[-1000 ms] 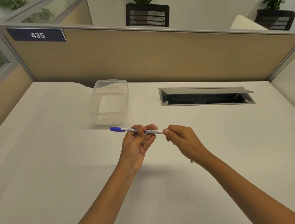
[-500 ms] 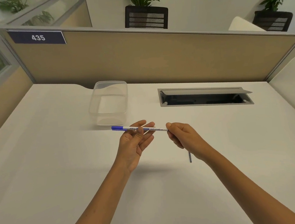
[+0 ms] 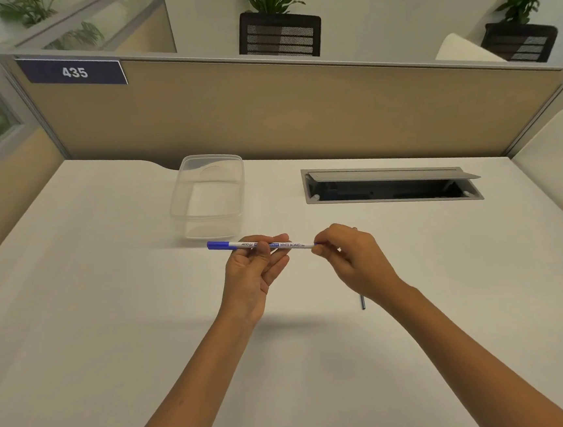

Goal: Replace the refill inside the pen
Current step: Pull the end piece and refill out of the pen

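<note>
A slim white whiteboard pen (image 3: 292, 244) with a blue cap at its left end is held level above the desk. My left hand (image 3: 253, 277) pinches its barrel near the middle between thumb and fingers. My right hand (image 3: 348, 258) pinches the pen's right end with its fingertips. A thin dark refill (image 3: 362, 302) lies on the white desk (image 3: 113, 330) just below my right wrist, mostly hidden by the wrist.
A clear plastic container (image 3: 209, 199) stands on the desk beyond my left hand. An open cable hatch (image 3: 390, 185) is set into the desk at the back right. A tan partition (image 3: 264, 112) closes the far side.
My right hand has stayed at the pen's right end, its fingertips shifting slightly on the tip. The view has tilted a little and more of the refill on the desk shows.
</note>
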### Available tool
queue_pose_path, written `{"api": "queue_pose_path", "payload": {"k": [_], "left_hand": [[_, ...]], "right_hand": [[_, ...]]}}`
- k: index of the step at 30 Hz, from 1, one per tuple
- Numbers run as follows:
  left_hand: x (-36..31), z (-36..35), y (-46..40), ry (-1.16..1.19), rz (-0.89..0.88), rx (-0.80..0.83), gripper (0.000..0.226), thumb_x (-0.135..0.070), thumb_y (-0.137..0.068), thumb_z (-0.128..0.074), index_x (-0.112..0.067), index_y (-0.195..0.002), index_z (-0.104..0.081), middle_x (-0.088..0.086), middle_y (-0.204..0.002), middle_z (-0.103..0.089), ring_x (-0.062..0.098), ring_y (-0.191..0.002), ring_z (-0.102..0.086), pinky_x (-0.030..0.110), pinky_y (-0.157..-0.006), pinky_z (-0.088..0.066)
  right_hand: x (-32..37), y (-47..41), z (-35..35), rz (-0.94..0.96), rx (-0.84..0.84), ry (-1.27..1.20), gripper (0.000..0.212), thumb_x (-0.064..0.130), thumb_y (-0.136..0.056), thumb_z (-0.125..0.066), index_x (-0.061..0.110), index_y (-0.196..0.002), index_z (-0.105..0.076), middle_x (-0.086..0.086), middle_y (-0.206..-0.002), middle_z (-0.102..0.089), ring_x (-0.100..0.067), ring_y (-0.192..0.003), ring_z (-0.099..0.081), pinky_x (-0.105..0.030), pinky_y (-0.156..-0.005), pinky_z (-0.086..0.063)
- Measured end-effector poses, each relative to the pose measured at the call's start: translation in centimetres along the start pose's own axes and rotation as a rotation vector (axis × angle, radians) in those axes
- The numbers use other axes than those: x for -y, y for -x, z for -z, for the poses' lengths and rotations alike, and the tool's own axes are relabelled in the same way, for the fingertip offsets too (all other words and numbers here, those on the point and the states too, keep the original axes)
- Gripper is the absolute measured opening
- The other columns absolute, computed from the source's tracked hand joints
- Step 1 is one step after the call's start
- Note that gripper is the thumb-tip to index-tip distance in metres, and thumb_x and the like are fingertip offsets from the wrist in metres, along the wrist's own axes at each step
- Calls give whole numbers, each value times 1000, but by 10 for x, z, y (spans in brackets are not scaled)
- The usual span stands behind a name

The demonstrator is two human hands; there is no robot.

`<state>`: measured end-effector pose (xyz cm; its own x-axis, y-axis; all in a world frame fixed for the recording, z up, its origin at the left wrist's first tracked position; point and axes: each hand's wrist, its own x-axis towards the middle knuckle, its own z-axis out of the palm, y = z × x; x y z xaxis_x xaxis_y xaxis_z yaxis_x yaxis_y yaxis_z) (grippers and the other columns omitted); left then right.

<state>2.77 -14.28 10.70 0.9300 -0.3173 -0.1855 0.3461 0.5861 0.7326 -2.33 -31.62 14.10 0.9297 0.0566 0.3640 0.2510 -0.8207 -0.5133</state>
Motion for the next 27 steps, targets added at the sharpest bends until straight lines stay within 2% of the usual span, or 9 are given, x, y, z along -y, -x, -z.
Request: {"api": "queue_pose_path", "payload": {"k": [4,7,9,12,15,19,22,25,27], "left_hand": [[0,-3,0,16,-6,15,12,-10,-91,-49,-11,-87,-60,4,-89,-77,22,-90,-72,26,-66,-58],[-1,-8,0,8,-15,39,12,-9,-92,-47,-11,-88,-59,3,-89,-77,20,-91,-72,25,-67,-58],[0,-10,0,4,-19,45,12,-10,-92,-47,-10,-89,-58,3,-89,-77,20,-91,-72,25,-67,-58],[-1,-9,1,17,-14,27,12,-10,-92,-47,-10,-89,-59,4,-90,-77,21,-91,-72,25,-67,-58],[-3,-7,1,28,-9,8,13,-9,-92,-47,-11,-87,-59,4,-89,-77,21,-90,-72,25,-66,-58],[-2,-7,2,25,-1,7,13,-10,-92,-48,-11,-87,-60,4,-89,-77,20,-89,-72,25,-66,-58],[-2,-7,2,30,-4,11,13,-10,-92,-47,-11,-88,-59,4,-88,-77,20,-89,-72,25,-66,-58],[-2,-5,1,37,-12,26,14,-9,-93,-46,-11,-88,-58,4,-89,-77,20,-91,-72,25,-67,-58],[-2,-4,2,37,-8,32,13,-9,-92,-46,-11,-88,-59,4,-90,-77,21,-91,-72,25,-67,-58]], "right_hand": [[3,-1,0,-263,50,-228,25,24,-94,-50,12,-76,-61,1,-63,-57,-10,-56,-49,-24,-54,-42],[11,-1,-5,-611,87,-719,38,32,-96,-45,13,-65,-51,7,-48,-42,-8,-43,-33,-18,-41,-30],[12,-2,-6,-701,89,-846,40,34,-96,-43,15,-62,-48,11,-45,-37,-8,-42,-27,-17,-38,-25],[10,-3,0,-607,136,-663,40,43,-93,-47,16,-66,-59,9,-47,-48,-9,-42,-40,-17,-38,-34],[5,-2,6,-333,94,-346,12,31,-89,-59,21,-86,-65,6,-68,-63,-9,-57,-59,-20,-45,-50],[1,-2,6,-5,9,8,10,17,-90,-58,10,-89,-65,0,-75,-62,-12,-63,-51,-19,-57,-41],[3,-3,3,-85,0,-35,15,17,-93,-54,9,-83,-63,-1,-71,-60,-15,-62,-49,-21,-57,-37],[10,-2,-2,-353,18,-288,33,29,-95,-48,14,-68,-60,4,-56,-51,-11,-51,-48,-25,-50,-40],[13,-2,-4,-554,78,-534,43,38,-95,-46,18,-57,-52,9,-47,-43,-7,-40,-40,-20,-41,-34]]}}
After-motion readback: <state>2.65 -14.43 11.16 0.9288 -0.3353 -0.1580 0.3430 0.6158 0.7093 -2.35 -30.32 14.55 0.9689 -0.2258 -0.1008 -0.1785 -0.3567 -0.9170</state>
